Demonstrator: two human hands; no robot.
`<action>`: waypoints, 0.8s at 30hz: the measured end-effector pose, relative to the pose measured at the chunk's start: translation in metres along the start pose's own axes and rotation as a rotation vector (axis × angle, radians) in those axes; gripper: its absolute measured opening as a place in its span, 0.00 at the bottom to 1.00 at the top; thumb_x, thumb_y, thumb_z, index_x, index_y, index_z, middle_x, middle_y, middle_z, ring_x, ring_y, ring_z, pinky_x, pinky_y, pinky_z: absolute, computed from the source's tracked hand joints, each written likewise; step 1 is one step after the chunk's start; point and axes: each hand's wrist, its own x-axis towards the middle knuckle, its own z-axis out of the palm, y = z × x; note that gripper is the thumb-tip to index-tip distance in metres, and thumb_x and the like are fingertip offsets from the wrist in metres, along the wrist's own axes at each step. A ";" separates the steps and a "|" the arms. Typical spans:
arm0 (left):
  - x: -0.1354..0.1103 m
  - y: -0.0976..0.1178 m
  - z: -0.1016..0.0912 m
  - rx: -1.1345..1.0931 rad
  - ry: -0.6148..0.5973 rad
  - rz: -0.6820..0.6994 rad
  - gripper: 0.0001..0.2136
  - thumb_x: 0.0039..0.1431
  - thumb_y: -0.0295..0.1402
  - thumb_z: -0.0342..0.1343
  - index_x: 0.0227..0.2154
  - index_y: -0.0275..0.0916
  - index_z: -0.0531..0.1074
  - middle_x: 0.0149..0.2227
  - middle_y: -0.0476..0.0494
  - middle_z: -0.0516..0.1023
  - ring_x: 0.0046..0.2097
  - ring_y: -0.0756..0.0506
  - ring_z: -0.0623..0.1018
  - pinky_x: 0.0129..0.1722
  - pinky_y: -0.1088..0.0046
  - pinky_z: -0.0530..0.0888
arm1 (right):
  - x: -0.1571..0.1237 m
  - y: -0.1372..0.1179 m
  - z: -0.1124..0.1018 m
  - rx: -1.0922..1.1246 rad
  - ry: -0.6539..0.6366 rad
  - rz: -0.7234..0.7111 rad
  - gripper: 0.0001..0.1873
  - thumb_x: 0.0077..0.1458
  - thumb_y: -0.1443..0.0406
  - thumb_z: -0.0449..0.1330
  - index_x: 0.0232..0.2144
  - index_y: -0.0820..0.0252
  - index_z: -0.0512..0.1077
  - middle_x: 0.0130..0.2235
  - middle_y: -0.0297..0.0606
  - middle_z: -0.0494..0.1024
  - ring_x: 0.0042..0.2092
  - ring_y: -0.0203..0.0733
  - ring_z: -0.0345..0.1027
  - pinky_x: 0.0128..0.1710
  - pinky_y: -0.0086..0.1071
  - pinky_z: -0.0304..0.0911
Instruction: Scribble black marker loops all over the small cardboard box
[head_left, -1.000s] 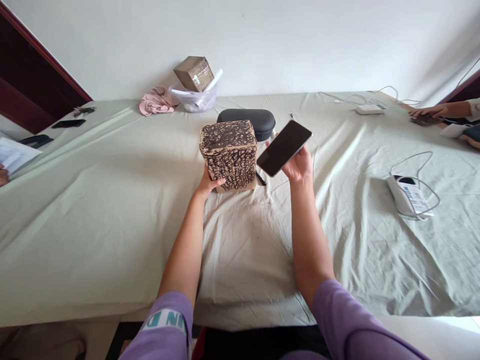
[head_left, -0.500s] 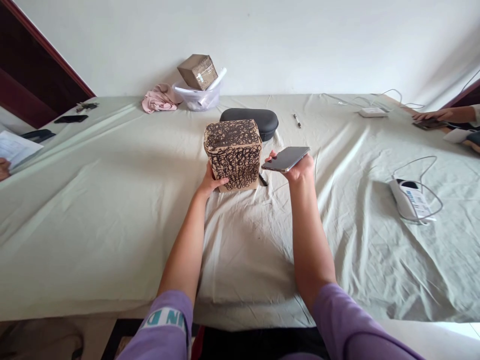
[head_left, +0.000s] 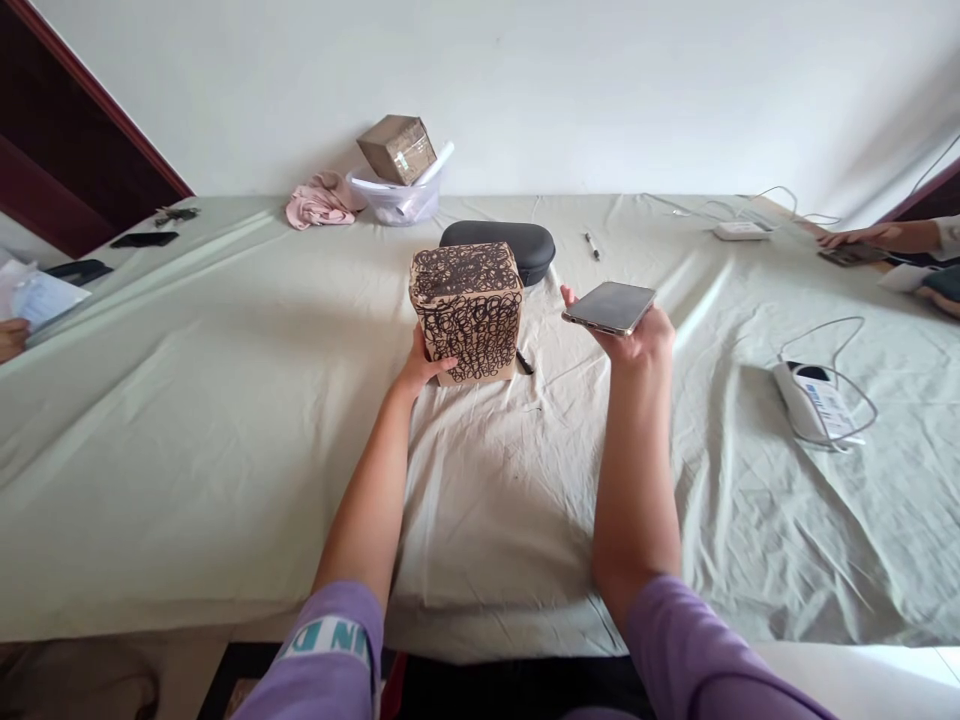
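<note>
Purple sleeves (head_left: pixel 322 650), two, at the near edge of a pale green tablecloth (head_left: pixel 225 500). White device (head_left: pixel 817 402) with a looped grey cable, lying well to the right. Left hand (head_left: pixel 421 366), grasping the lower left side of a cardboard box (head_left: pixel 472 325), thumb across its front face; box upright on the cloth, top and front covered in black scribble. Dark pen-like item (head_left: pixel 525 361), just beside the box's lower right edge, partly hidden. Right hand (head_left: pixel 639 335), palm up, holding a phone (head_left: pixel 611 306) to the right of the box, above the cloth, nearly flat, screen upward; underside of the grip hidden. Black case (head_left: pixel 517 245), oblong, behind the box. Black-and-white pen (head_left: pixel 592 246), right of the case. Clear tub (head_left: pixel 397 208) at the wall, bearing a brown carton (head_left: pixel 397 150), tilted; pink cloth (head_left: pixel 322 200) beside it.
</note>
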 end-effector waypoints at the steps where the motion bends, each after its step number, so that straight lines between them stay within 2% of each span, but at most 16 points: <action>1: 0.000 0.000 0.000 -0.004 0.003 -0.005 0.60 0.33 0.50 0.82 0.70 0.47 0.59 0.70 0.31 0.68 0.74 0.24 0.66 0.73 0.38 0.65 | -0.001 0.004 0.004 0.012 0.044 0.027 0.21 0.74 0.53 0.41 0.53 0.51 0.71 0.52 0.47 0.77 0.60 0.61 0.75 0.41 0.62 0.81; 3: 0.000 0.002 0.001 -0.017 0.005 -0.021 0.61 0.32 0.50 0.83 0.70 0.47 0.59 0.71 0.31 0.68 0.74 0.24 0.65 0.73 0.37 0.64 | -0.004 0.010 0.012 0.027 0.125 0.083 0.19 0.75 0.54 0.41 0.50 0.51 0.70 0.51 0.46 0.76 0.58 0.59 0.76 0.38 0.56 0.82; 5: -0.001 0.004 0.003 -0.030 -0.001 -0.036 0.61 0.32 0.49 0.83 0.70 0.46 0.58 0.71 0.30 0.68 0.74 0.23 0.66 0.73 0.37 0.63 | -0.007 0.013 0.018 0.007 0.161 0.101 0.18 0.75 0.54 0.42 0.47 0.51 0.69 0.48 0.45 0.76 0.54 0.56 0.77 0.37 0.54 0.82; 9: -0.002 0.008 0.005 -0.034 -0.002 -0.036 0.60 0.32 0.49 0.83 0.70 0.47 0.59 0.71 0.31 0.69 0.73 0.24 0.68 0.73 0.37 0.64 | -0.007 0.016 0.019 -0.023 0.160 0.124 0.17 0.76 0.57 0.43 0.38 0.52 0.68 0.36 0.37 0.72 0.44 0.51 0.77 0.40 0.59 0.82; 11: -0.003 0.009 0.006 -0.033 0.006 -0.041 0.60 0.32 0.48 0.82 0.70 0.47 0.59 0.70 0.31 0.69 0.73 0.24 0.68 0.73 0.37 0.63 | -0.005 0.018 0.017 -0.006 0.147 0.131 0.18 0.76 0.60 0.42 0.37 0.52 0.68 0.32 0.34 0.71 0.42 0.50 0.77 0.43 0.61 0.81; 13: -0.003 0.011 0.006 -0.029 0.013 -0.049 0.60 0.32 0.48 0.82 0.70 0.47 0.58 0.71 0.31 0.69 0.73 0.24 0.68 0.73 0.37 0.63 | -0.003 0.019 0.015 -0.010 0.168 0.139 0.20 0.76 0.60 0.39 0.40 0.52 0.70 0.33 0.35 0.73 0.43 0.51 0.78 0.44 0.63 0.81; 17: -0.004 0.012 0.007 -0.025 0.013 -0.045 0.62 0.31 0.49 0.82 0.70 0.46 0.57 0.73 0.29 0.66 0.74 0.24 0.66 0.74 0.38 0.63 | -0.003 0.023 0.013 -0.066 0.138 0.167 0.27 0.75 0.56 0.35 0.51 0.56 0.73 0.45 0.47 0.81 0.49 0.56 0.80 0.44 0.65 0.80; 21: -0.004 0.013 0.008 -0.026 0.003 -0.056 0.61 0.32 0.49 0.82 0.70 0.47 0.58 0.71 0.30 0.68 0.73 0.23 0.68 0.73 0.37 0.64 | -0.007 0.026 0.017 0.038 0.035 0.153 0.29 0.76 0.55 0.36 0.56 0.57 0.74 0.48 0.50 0.82 0.51 0.55 0.80 0.41 0.54 0.81; 24: -0.004 0.014 0.009 -0.031 0.003 -0.065 0.60 0.31 0.49 0.82 0.69 0.47 0.59 0.70 0.31 0.69 0.72 0.23 0.68 0.73 0.37 0.65 | -0.016 0.029 0.025 0.117 -0.046 0.138 0.32 0.77 0.49 0.36 0.56 0.58 0.75 0.48 0.50 0.83 0.51 0.53 0.80 0.39 0.48 0.81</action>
